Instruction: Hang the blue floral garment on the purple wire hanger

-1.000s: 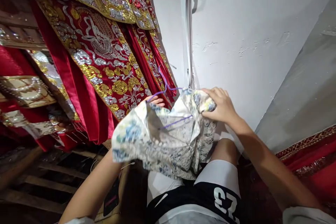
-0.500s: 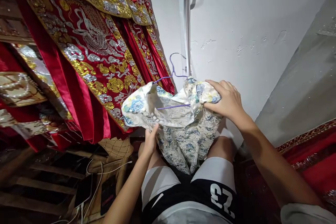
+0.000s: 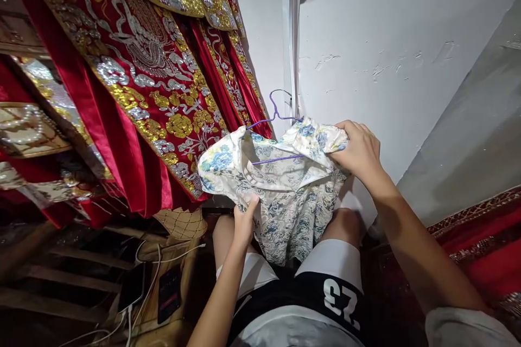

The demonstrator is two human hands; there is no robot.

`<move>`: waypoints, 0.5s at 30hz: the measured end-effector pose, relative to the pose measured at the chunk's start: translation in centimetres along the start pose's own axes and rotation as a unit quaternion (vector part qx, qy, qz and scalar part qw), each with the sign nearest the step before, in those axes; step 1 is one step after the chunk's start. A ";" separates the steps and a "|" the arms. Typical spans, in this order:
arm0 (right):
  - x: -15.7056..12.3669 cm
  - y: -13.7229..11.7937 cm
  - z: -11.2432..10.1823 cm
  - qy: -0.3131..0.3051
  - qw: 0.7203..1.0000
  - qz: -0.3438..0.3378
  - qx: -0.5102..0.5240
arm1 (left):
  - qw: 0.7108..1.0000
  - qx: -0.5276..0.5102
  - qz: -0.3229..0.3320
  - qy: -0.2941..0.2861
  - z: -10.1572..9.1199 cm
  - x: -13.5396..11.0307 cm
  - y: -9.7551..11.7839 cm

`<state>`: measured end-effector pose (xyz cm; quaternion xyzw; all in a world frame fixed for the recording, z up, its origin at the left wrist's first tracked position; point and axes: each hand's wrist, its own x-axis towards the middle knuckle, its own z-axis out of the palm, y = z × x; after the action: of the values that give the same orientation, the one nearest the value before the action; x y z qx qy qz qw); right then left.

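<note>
Compared with a second ago, the left hand [image 3: 246,216] has been brought out from behind the garment's left shoulder and is now placed on its front; since half a second ago it has been shifted only slightly. The blouse [image 3: 280,217] has been moved a little to the right and its collar [image 3: 315,156], bunched upright earlier on the right side, is now spread outward. The purple hanger [image 3: 275,113] has been shifted right along with it. The right hand's grip is kept on the same shoulder end.

Hands held apart, one on each side of the blouse. Cloth is pinched by the left hand below the neckline, thumb on the front, other fingers mostly hidden by fabric. The right shoulder end is clasped by the right hand [image 3: 360,149], thumb underneath, fingers folded above.

The blouse is held in front of the person, over the knees, near the white wall [image 3: 366,27]. It is white-cream with blue and yellow flowers, neck gaping, lower part hanging in creases. The hanger's crossbar is seen through the neck opening; its hook is exposed above. Red embroidered cloth [image 3: 163,87] is hung at left; a phone [image 3: 169,294] is seen below.
</note>
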<state>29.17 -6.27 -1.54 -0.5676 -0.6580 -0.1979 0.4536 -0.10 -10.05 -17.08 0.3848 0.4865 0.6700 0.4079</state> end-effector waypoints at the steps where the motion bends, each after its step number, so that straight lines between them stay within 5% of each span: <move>1: 0.2 0.1 0.0 0.006 1.000 0.001 -0.004 | 1.000 -0.010 0.002 0.001 0.1 0.0 0.0; 5: -0.1 1.2 -0.6 0.033 0.999 0.019 -0.016 | 1.000 -0.012 0.002 -0.028 0.3 -0.2 -0.7; 9: -2.4 2.2 -0.9 0.011 0.999 0.037 -0.016 | 0.998 0.008 -0.002 -0.063 0.2 -1.4 -3.8; 15: -9.9 -0.6 0.6 0.024 0.994 0.101 0.018 | 0.991 0.055 -0.112 0.038 -0.8 -2.6 -10.1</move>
<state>27.81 -11.54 -9.81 -0.6180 -0.5897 -0.1527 0.4970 1.84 -10.74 -27.32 0.3245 0.5778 0.6061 0.4398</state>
